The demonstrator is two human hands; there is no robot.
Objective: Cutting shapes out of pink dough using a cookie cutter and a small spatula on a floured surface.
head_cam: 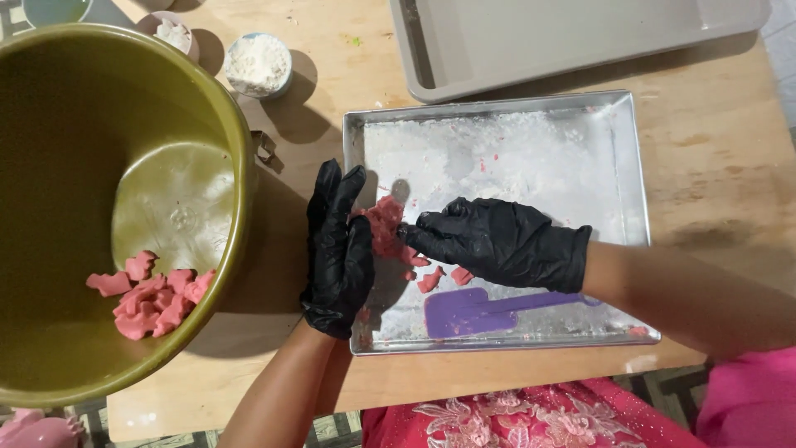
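Observation:
Both my hands wear black gloves over a floured metal baking tray [630, 166]. My left hand [337, 249] stands flat on edge at the tray's left rim, fingers together, with pink dough scraps [383, 222] against its palm. My right hand [497, 241] lies palm down on the tray, its fingertips pushing that pink dough toward the left hand. A few loose pink bits [431, 280] lie below it. A purple spatula [473, 311] rests on the tray near the front edge.
A big olive-green bowl [50, 149] at the left holds several pink dough pieces [153, 294]. A small cup of flour [258, 64], another small cup [172, 33], a metal cutter [265, 147] and a grey tray [564, 37] sit on the wooden table.

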